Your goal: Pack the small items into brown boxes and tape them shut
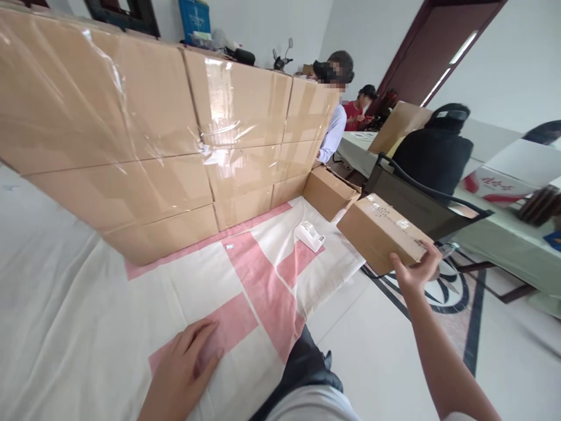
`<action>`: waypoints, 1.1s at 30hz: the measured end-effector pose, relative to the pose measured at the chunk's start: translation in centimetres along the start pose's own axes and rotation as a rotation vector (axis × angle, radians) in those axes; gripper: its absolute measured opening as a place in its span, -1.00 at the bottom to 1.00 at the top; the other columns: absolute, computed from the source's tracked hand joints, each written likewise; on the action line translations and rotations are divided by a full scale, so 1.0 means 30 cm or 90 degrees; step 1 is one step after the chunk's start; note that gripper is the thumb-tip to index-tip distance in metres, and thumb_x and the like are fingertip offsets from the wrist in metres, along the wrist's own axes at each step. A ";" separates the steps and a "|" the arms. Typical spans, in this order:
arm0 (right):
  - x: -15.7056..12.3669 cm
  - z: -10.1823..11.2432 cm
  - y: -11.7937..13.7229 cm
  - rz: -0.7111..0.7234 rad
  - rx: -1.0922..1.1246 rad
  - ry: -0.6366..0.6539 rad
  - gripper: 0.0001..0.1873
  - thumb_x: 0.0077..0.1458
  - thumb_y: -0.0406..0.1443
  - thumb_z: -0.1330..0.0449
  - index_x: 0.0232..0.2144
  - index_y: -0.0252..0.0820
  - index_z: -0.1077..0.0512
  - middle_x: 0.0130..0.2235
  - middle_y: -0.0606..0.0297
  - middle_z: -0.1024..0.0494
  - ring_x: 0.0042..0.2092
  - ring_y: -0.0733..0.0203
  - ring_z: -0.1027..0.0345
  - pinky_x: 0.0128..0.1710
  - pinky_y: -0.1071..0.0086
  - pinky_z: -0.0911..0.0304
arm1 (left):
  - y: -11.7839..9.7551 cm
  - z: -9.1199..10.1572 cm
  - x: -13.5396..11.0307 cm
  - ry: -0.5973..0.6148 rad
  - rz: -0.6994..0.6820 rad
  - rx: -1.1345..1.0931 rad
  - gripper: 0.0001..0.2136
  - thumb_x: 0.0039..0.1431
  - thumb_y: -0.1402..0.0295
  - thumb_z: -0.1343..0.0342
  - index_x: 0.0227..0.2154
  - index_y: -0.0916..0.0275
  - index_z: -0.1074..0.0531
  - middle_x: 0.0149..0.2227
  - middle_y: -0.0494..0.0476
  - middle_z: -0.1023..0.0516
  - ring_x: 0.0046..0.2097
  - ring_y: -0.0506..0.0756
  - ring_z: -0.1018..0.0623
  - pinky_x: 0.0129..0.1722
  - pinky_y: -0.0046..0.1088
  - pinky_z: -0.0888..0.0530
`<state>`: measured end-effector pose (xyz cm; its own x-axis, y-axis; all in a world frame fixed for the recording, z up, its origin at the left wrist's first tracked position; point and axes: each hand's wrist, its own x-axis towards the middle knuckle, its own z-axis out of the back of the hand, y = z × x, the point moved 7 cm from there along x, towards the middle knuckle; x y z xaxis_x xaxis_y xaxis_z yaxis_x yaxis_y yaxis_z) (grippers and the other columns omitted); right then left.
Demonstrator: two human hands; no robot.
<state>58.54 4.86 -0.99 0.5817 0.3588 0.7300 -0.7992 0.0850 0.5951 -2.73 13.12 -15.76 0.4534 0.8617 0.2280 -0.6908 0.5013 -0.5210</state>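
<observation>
My right hand [416, 266] grips the near right end of a taped cardboard box [372, 234], with the thumb on its side and the fingers over the far edge. Dark marks and shiny tape show on the top of that box. On the left, my left hand [186, 356] rests over the pink and white checked cloth [197, 275], its fingers slightly bent and apart, holding nothing. Between the hands and the stacked boxes, a white tape dispenser [310, 235] sits on the cloth. Another cardboard box [329, 192] lies just behind the held one.
A wall of stacked, film-wrapped cardboard boxes [153, 128] stands across the left and back. Beyond the held box are a chair [407, 193] and a person in black [433, 149] at a green-covered table [504, 251]. Two more people sit further back. Tiled floor [350, 345] shows below right.
</observation>
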 end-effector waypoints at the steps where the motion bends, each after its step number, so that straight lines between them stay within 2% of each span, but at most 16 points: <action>1: -0.001 0.003 -0.024 0.003 -0.020 0.005 -0.05 -0.29 0.00 -0.46 0.15 -0.20 -0.32 0.20 -0.11 -0.25 0.22 -0.35 -0.23 -0.02 -0.10 -0.39 | 0.007 -0.005 -0.002 0.000 -0.005 0.000 -0.58 0.30 0.08 -0.17 0.17 0.02 -0.48 0.15 0.14 -0.56 0.11 0.24 -0.61 0.06 -0.16 -0.62; 5: -0.006 -0.011 -0.127 -0.003 -0.079 0.033 -0.11 -0.19 0.00 -0.43 0.18 -0.16 -0.34 0.18 -0.06 -0.26 0.14 -0.23 -0.29 -0.24 0.14 -0.40 | 0.023 -0.017 -0.011 -0.011 0.010 -0.007 -0.60 0.32 0.09 -0.13 0.17 0.01 -0.47 0.17 0.11 -0.55 0.13 0.24 -0.59 0.09 -0.15 -0.61; 9: 0.002 -0.062 -0.194 -0.017 -0.065 0.065 -0.12 -0.11 0.03 -0.39 0.20 -0.15 -0.29 0.16 -0.03 -0.26 0.11 -0.18 -0.30 -0.24 0.15 -0.41 | 0.025 -0.021 -0.014 0.001 0.002 0.002 -0.59 0.31 0.07 -0.15 0.17 -0.01 -0.47 0.18 0.11 -0.55 0.13 0.25 -0.60 0.08 -0.14 -0.62; 17: 0.027 -0.181 -0.142 0.005 -0.072 0.114 -0.12 -0.07 0.06 -0.35 0.21 -0.18 -0.22 0.18 -0.10 -0.19 0.21 -0.26 -0.16 -0.13 0.04 -0.41 | 0.041 -0.017 -0.005 0.000 -0.028 0.016 -0.58 0.27 0.11 -0.20 0.17 -0.01 -0.47 0.17 0.07 -0.56 0.11 0.22 -0.62 0.05 -0.20 -0.64; 23: 0.027 -0.211 -0.133 0.007 -0.075 0.136 -0.09 -0.08 0.10 -0.35 0.21 -0.16 -0.19 0.19 -0.11 -0.13 0.26 -0.29 -0.08 -0.10 0.01 -0.40 | 0.000 0.005 0.002 -0.024 -0.019 0.011 -0.62 0.31 0.10 -0.15 0.13 0.01 -0.49 0.14 0.10 -0.57 0.10 0.22 -0.62 0.05 -0.17 -0.64; 26: 0.031 -0.219 -0.136 0.024 -0.079 0.138 -0.07 -0.09 0.12 -0.35 0.20 -0.19 -0.18 0.18 -0.12 -0.12 0.26 -0.28 -0.07 0.00 -0.07 -0.37 | -0.014 0.014 0.007 -0.034 -0.009 -0.001 -0.63 0.32 0.08 -0.13 0.11 0.03 -0.50 0.12 0.12 -0.58 0.09 0.24 -0.62 0.05 -0.15 -0.64; 29: 0.036 -0.236 -0.137 0.032 -0.076 0.129 -0.06 -0.09 0.16 -0.34 0.19 -0.19 -0.17 0.17 -0.10 -0.11 0.27 -0.29 -0.06 0.12 -0.16 -0.29 | -0.010 0.013 0.010 -0.031 -0.013 -0.005 -0.64 0.32 0.10 -0.12 0.12 0.03 -0.50 0.12 0.12 -0.58 0.09 0.23 -0.62 0.04 -0.16 -0.64; 33: 0.040 -0.281 -0.130 0.027 -0.058 0.141 -0.04 -0.08 0.18 -0.34 0.20 -0.18 -0.14 0.18 -0.11 -0.10 0.30 -0.29 -0.04 0.18 -0.18 -0.24 | 0.018 -0.005 0.009 0.002 -0.019 0.003 -0.61 0.30 0.12 -0.17 0.15 0.02 -0.48 0.15 0.12 -0.56 0.11 0.22 -0.61 0.07 -0.18 -0.64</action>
<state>61.09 12.80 -5.27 0.5083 0.5574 0.6564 -0.8384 0.1461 0.5251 -2.90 13.59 -16.10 0.4753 0.8461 0.2413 -0.6793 0.5272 -0.5105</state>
